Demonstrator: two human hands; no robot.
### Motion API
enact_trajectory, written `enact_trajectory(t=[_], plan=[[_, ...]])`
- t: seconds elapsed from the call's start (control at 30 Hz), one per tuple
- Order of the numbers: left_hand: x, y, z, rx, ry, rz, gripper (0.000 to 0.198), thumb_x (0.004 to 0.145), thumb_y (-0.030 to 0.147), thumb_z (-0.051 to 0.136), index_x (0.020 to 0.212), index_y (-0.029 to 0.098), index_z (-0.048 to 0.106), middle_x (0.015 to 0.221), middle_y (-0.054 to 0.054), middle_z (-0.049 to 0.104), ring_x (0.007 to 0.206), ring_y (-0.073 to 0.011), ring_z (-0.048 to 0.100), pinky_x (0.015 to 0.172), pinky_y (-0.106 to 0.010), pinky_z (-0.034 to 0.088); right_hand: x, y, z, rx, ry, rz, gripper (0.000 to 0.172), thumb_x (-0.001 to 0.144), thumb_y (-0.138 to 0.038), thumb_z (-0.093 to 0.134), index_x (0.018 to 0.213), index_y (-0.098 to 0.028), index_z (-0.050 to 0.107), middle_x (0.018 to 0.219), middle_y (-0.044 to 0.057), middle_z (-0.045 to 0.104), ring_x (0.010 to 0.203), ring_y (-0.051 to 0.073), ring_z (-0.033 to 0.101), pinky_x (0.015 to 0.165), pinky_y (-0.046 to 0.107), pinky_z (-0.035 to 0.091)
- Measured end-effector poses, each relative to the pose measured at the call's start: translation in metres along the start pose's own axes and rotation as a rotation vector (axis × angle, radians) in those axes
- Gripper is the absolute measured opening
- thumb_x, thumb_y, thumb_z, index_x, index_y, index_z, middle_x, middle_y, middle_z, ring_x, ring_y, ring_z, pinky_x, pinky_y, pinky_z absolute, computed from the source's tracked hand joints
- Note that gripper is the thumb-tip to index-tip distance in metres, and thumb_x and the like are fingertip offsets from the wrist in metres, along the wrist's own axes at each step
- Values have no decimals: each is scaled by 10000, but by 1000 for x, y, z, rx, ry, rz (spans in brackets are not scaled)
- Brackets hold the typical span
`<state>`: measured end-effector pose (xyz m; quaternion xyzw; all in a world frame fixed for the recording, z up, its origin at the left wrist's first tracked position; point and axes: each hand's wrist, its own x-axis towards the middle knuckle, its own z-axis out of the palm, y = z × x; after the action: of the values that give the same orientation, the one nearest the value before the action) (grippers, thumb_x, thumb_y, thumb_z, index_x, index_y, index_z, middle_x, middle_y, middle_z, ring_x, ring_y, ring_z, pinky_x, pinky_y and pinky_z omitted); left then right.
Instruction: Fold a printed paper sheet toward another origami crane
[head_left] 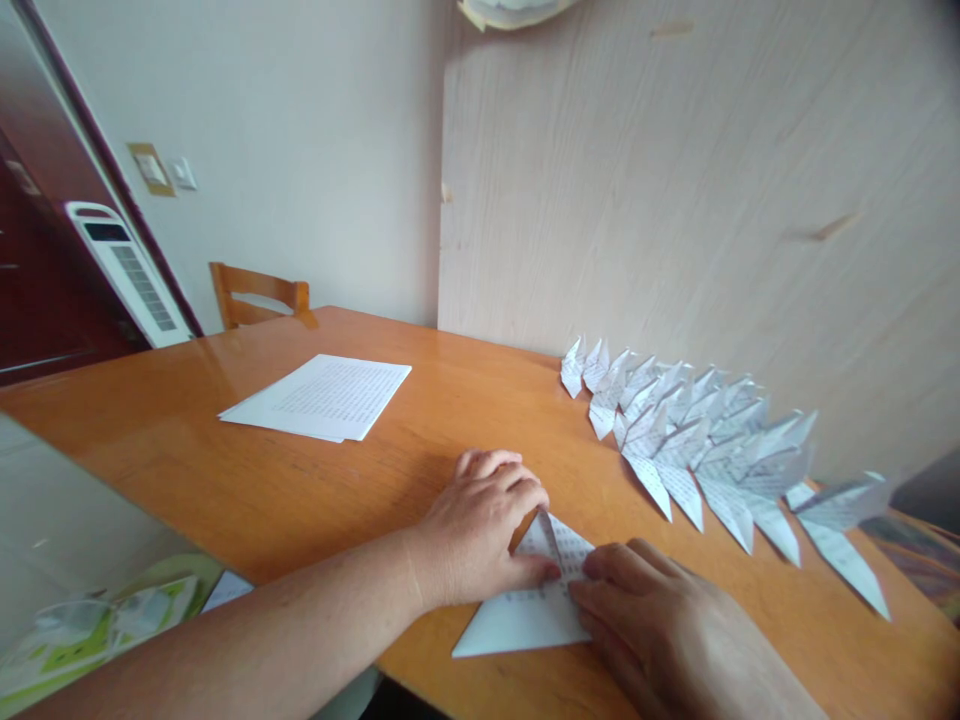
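A sheet of printed paper (529, 620), folded into a triangle with its point away from me, lies flat on the wooden table near the front edge. My left hand (484, 530) holds it down, the thumb on its middle crease and the index finger at its tip. On its right side, the fingers of my right hand (664, 620) are held together and press the paper's edge; that hand covers the right corner. Several folded paper pieces (675, 430), pointed and printed, stand in rows at the right.
A stack of printed sheets (322, 395) lies at the left of the wooden table (420, 400). Behind it is a wooden chair (259, 295). A pale wood panel (600, 200) rises along the far edge. Low at the left are green and white items (97, 620).
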<state>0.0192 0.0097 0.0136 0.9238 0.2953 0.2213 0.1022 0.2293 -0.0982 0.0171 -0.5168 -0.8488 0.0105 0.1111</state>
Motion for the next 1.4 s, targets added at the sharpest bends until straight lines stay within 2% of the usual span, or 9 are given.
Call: enact_trajectory(t=[0.17, 0.67, 1.0, 1.4], plan=[[-1, -1, -1, 57, -23, 20, 474, 771, 570, 751, 1162, 326, 642, 1344, -4, 615, 1383, -350, 373, 1077, -555, 278, -2, 0, 0, 15, -21, 19, 195, 856, -56, 632, 802, -242, 614, 879, 6, 615, 794, 216, 594, 638, 303, 492], [-2, -3, -1, 67, -55, 11, 429, 816, 604, 688, 1150, 336, 668, 1423, -24, 583, 1450, -371, 300, 1143, -663, 133, -5, 0, 4, -8, -12, 39, 204, 847, -54, 624, 786, -249, 606, 842, -4, 611, 747, 210, 568, 621, 308, 450], [-2, -4, 1, 78, -55, 12, 445, 814, 634, 672, 1147, 338, 679, 1421, -35, 582, 1464, -359, 287, 1167, -656, 114, -5, -2, -3, -9, 32, -26, 195, 885, -68, 555, 790, -234, 599, 819, 17, 613, 716, 208, 583, 607, 305, 450], [-1, -4, 0, 78, -52, 15, 468, 815, 647, 663, 1155, 325, 684, 1418, -45, 580, 1464, -359, 285, 1176, -655, 111, -5, -8, -7, -14, 37, -23, 201, 898, -88, 576, 756, -230, 583, 807, 8, 616, 710, 206, 569, 587, 298, 432]])
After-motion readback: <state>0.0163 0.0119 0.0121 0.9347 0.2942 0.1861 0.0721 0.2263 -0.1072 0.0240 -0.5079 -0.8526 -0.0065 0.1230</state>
